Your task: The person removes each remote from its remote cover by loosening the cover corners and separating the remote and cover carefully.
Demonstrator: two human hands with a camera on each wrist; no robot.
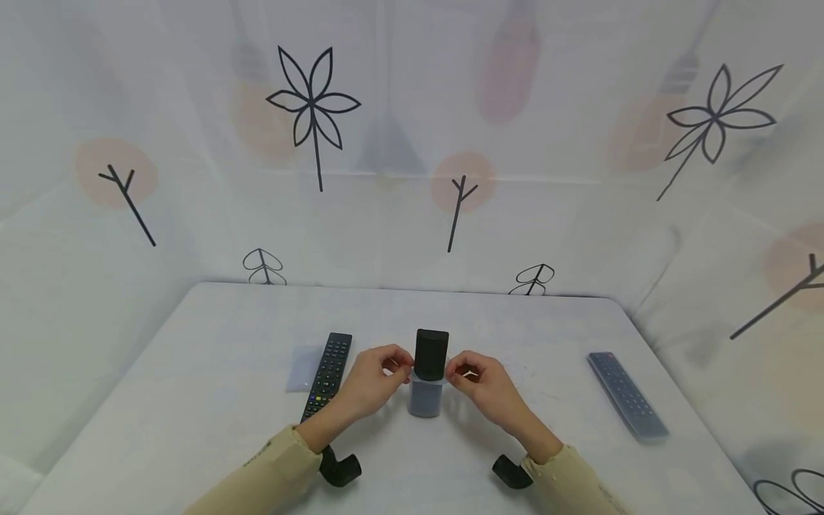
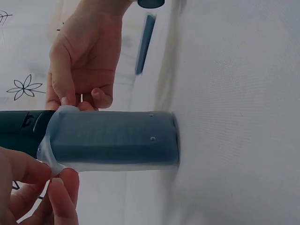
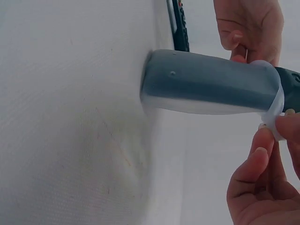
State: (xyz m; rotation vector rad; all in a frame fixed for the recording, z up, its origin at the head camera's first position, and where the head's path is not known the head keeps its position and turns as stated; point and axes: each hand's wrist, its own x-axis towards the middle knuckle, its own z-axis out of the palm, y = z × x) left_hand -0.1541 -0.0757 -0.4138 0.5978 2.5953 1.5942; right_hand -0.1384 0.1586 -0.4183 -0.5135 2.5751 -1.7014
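Hands: left (image 1: 373, 379) and right (image 1: 479, 383) pinch sleeve (image 1: 425, 399) rim on upright remote (image 1: 431, 354), frame centre; best pulled evenly.

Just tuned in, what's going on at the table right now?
A person stands a black remote control on end on the white table, its lower half inside a clear silicone sleeve. The left hand and right hand each pinch the sleeve's open rim at either side. The upper half of the remote is bare. A second black remote lies to the left beside a flat clear sleeve, and a third remote, already sleeved, lies to the right.
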